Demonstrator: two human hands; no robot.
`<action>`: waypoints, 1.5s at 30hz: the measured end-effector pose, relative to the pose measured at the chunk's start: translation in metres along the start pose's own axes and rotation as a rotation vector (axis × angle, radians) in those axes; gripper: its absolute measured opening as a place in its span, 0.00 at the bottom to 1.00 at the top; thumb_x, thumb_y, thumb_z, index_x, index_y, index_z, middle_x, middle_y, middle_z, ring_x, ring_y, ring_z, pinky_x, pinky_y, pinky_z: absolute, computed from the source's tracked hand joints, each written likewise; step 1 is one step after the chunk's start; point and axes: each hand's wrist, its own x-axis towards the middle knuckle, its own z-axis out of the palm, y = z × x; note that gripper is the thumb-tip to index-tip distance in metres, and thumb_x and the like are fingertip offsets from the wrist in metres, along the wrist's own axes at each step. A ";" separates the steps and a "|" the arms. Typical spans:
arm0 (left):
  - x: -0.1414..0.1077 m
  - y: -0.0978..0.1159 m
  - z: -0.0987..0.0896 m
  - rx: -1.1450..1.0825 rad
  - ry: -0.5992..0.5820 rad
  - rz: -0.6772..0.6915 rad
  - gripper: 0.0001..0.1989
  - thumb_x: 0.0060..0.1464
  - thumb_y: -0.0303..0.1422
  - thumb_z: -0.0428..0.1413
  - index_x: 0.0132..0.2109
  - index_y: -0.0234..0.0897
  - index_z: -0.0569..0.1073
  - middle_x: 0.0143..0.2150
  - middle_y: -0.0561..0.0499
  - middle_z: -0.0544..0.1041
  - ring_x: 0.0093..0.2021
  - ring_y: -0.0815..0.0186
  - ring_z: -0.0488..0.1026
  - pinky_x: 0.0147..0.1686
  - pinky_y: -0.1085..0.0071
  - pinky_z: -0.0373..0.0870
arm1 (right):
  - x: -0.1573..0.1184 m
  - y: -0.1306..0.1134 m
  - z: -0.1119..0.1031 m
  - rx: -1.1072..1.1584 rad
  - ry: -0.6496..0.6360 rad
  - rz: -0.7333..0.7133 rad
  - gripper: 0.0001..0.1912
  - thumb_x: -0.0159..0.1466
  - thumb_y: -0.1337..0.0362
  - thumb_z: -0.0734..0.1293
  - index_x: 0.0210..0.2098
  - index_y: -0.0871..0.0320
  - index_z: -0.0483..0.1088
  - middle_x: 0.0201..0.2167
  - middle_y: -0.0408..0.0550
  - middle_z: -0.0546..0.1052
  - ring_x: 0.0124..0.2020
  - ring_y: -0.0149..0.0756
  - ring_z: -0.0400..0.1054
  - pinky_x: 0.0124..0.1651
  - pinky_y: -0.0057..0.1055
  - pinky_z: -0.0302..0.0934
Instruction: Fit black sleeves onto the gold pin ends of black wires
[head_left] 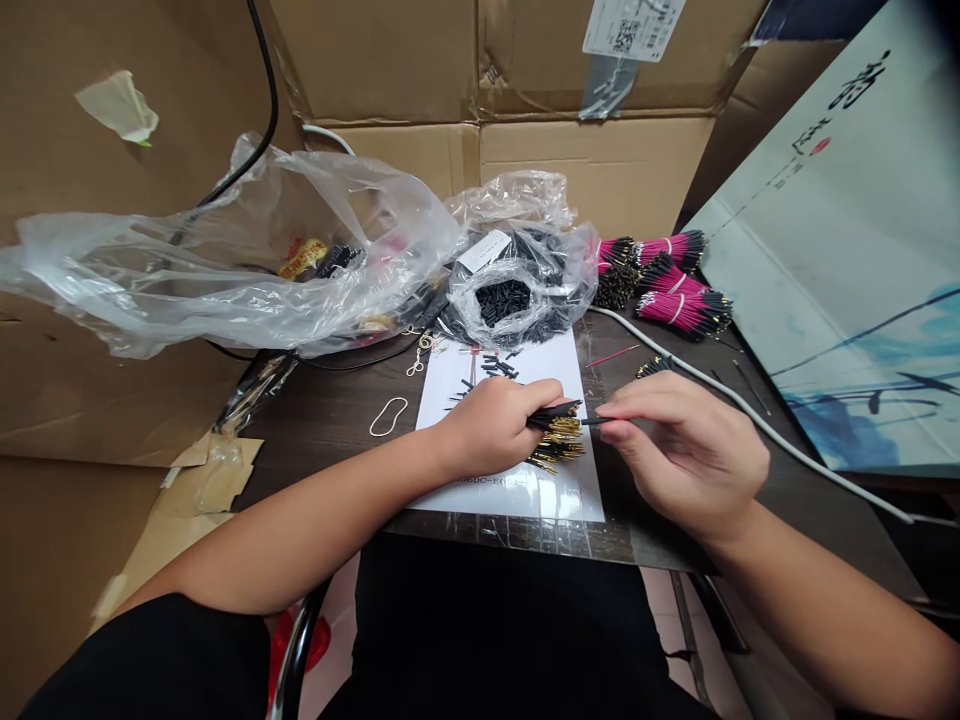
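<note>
My left hand is wrapped round a bundle of wires, whose gold pin ends point right. Some ends at the top of the bundle look black. Between the thumb and forefinger of my right hand is a thin black sleeve, which meets the tips of the bundle. Whether a pin is inside the sleeve I cannot tell. Below both hands lies a white sheet, with loose black sleeves scattered on its far part. The rest of the bundle is hidden by my left hand.
An open plastic bag full of black sleeves stands behind the sheet, beside a large crumpled clear bag. Bundles of pink wires lie back right. A white cable crosses the right side; a rubber band lies left.
</note>
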 end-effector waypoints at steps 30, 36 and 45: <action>0.000 0.004 -0.001 0.201 -0.037 -0.070 0.06 0.55 0.30 0.47 0.37 0.38 0.68 0.27 0.52 0.73 0.27 0.65 0.68 0.28 0.73 0.57 | -0.008 0.001 0.000 -0.302 -0.055 -0.168 0.22 0.54 0.73 0.71 0.49 0.54 0.72 0.36 0.45 0.78 0.33 0.29 0.73 0.35 0.26 0.69; 0.000 0.002 0.001 0.134 -0.011 -0.078 0.06 0.54 0.28 0.46 0.37 0.37 0.67 0.28 0.51 0.73 0.28 0.65 0.68 0.29 0.72 0.58 | -0.011 0.005 0.002 -0.399 -0.072 -0.294 0.29 0.53 0.71 0.72 0.54 0.59 0.69 0.39 0.50 0.79 0.35 0.34 0.73 0.34 0.31 0.68; 0.000 0.000 0.001 0.159 -0.041 -0.062 0.10 0.55 0.28 0.45 0.42 0.37 0.69 0.33 0.49 0.77 0.33 0.62 0.73 0.32 0.70 0.63 | -0.009 0.004 0.003 -0.329 -0.088 -0.196 0.28 0.53 0.69 0.72 0.54 0.58 0.70 0.45 0.54 0.76 0.41 0.37 0.73 0.41 0.35 0.70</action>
